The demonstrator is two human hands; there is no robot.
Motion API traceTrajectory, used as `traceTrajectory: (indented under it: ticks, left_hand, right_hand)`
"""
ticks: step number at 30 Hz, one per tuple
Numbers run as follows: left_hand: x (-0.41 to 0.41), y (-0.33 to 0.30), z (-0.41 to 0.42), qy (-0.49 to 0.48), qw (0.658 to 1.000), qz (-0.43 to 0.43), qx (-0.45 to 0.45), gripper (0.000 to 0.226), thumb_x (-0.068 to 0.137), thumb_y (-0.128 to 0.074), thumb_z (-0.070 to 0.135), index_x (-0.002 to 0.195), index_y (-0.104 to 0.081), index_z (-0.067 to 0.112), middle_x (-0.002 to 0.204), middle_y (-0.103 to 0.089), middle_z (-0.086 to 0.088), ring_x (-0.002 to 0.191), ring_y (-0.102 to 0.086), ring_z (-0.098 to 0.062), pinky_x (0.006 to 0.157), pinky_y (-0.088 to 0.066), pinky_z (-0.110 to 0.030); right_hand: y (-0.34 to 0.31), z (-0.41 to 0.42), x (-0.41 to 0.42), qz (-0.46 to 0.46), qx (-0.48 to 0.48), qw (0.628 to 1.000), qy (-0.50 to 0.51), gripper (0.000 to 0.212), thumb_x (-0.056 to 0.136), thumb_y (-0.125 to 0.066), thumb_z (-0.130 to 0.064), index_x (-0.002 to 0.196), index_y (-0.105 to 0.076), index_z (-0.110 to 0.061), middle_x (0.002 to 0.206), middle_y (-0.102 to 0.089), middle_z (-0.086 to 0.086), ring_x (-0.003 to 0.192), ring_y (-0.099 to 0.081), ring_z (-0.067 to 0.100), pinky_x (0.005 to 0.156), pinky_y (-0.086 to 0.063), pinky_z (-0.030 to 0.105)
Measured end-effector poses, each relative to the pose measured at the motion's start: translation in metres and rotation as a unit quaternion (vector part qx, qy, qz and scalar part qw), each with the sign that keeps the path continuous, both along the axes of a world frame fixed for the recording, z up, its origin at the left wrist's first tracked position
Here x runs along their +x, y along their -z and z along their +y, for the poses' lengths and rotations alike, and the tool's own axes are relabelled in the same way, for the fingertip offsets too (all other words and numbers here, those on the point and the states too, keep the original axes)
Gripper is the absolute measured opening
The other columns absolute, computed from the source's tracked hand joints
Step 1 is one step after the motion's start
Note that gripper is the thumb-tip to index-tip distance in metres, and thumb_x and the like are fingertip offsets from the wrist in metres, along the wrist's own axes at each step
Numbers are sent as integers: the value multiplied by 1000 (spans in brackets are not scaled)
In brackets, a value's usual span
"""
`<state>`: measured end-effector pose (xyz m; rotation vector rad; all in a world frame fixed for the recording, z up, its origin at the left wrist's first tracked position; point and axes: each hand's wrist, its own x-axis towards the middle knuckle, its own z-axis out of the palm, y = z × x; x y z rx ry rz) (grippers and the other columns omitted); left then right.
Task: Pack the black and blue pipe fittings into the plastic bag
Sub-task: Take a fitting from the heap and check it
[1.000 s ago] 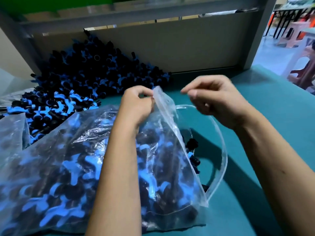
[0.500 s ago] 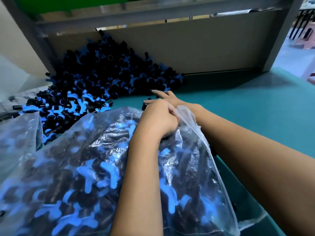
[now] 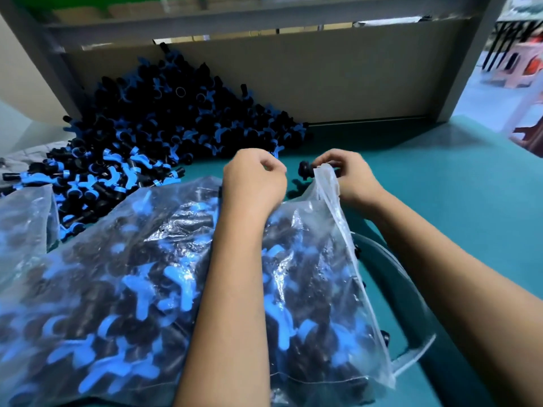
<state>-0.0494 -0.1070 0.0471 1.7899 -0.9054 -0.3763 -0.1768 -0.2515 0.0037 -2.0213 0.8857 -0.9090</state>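
Lying across the near-left part of the teal desk (image 3: 440,177), the clear plastic bag (image 3: 123,283) was packed nearly full with black and blue pipe fittings, their blue Y-shaped bodies showing through the film. Its mouth faced right, with the open edge running down the right side. The top corner of that edge was drawn up into a peak, where the right hand (image 3: 349,179) pinched the film between thumb and curled fingers. One loose fitting (image 3: 305,170) lay on the desk just left of that hand; whether the fingers touched it could not be told. The left hand (image 3: 254,179) sat over the upper edge of the bag with its fingers curled inward into a loose fist; the knuckles hid the fingertips, so whether it gripped the film or a fitting could not be told. The left forearm lay over the middle of the bag.

Beyond the hands, a large heap of loose fittings (image 3: 176,121) was piled on the desk against a beige back panel (image 3: 338,74), spreading forward and left to the bag's far edge. A second clear bag (image 3: 23,224) showed at the left edge, just beside the main one. A curved translucent rim (image 3: 411,292) lay on the desk under the right forearm; what it belonged to was unclear. A grey frame post (image 3: 470,57) stood at the right end of the panel, with pink stools (image 3: 517,69) blurred in the background well beyond.
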Motion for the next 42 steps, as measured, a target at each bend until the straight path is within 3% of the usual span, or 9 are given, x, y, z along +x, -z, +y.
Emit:
traceTrajectory:
  ticks: [2,6,10,12,16,19,26,32,42]
  left_hand:
    - [-2,-4,-1,5,995,78,-67,22,95,-62,11,77,-72,7,75,-71,-5,69,-76,-29,73,-65,-47]
    - [-15,-15,1,74,976,181,-90,25,98,-71,30,91,-68,6,87,-69,-18,60,-68,-17,59,-61,-26]
    - [-19,-16,5,110,972,195,-69,23,91,-79,15,104,-74,-3,115,-67,-34,76,-69,-24,76,-65,-32]
    - [-19,-17,7,134,967,207,-67,22,88,-80,4,106,-73,-6,109,-70,-30,82,-71,-26,81,-64,-34]
    - [-19,-17,9,159,964,194,-82,19,79,-81,-9,97,-75,-8,78,-75,-11,68,-73,-14,69,-61,-22]
    - [-19,-16,7,141,972,164,-95,26,72,-87,-7,96,-75,-7,82,-77,-14,70,-73,-14,70,-61,-24]
    - [-22,-14,5,130,979,125,-92,30,65,-95,5,89,-78,1,85,-76,-18,75,-69,-21,79,-63,-40]
    - [-13,-15,4,80,977,143,-136,13,81,-80,-9,83,-77,4,68,-73,-5,64,-71,-15,69,-61,-24]
    - [-16,-14,5,104,976,137,-136,14,78,-83,-7,89,-77,0,80,-76,-16,72,-74,-20,68,-59,-23]
  right_hand:
    - [-5,9,-28,-123,36,992,6,20,81,-79,1,88,-75,-17,102,-74,8,86,-66,14,85,-53,29]
    - [-23,28,-52,-227,58,968,-89,22,80,-76,8,81,-76,-15,109,-69,8,96,-67,16,91,-52,26]
    - [-28,38,-62,-292,95,944,-117,26,82,-66,15,80,-71,-11,108,-72,12,99,-66,25,90,-52,33]
    - [-25,44,-59,-331,131,928,-110,23,82,-66,14,84,-70,-8,98,-72,10,96,-65,26,91,-52,35]
    - [-19,48,-51,-351,153,920,-82,26,85,-71,8,103,-71,-10,99,-69,12,97,-63,26,97,-52,37]
    - [-17,49,-45,-354,204,909,-82,22,86,-71,5,105,-73,-6,100,-71,13,95,-67,21,92,-54,28]
    - [-8,52,-40,-306,247,917,-66,26,86,-75,-10,108,-72,4,113,-68,33,93,-63,30,102,-50,49]
    - [-18,40,-52,-362,209,908,-25,5,81,-78,-8,84,-79,-12,79,-74,4,73,-66,13,81,-56,26]
    - [-16,53,-39,-293,170,938,-68,14,80,-81,-8,93,-78,-8,94,-74,22,82,-69,32,87,-55,45]
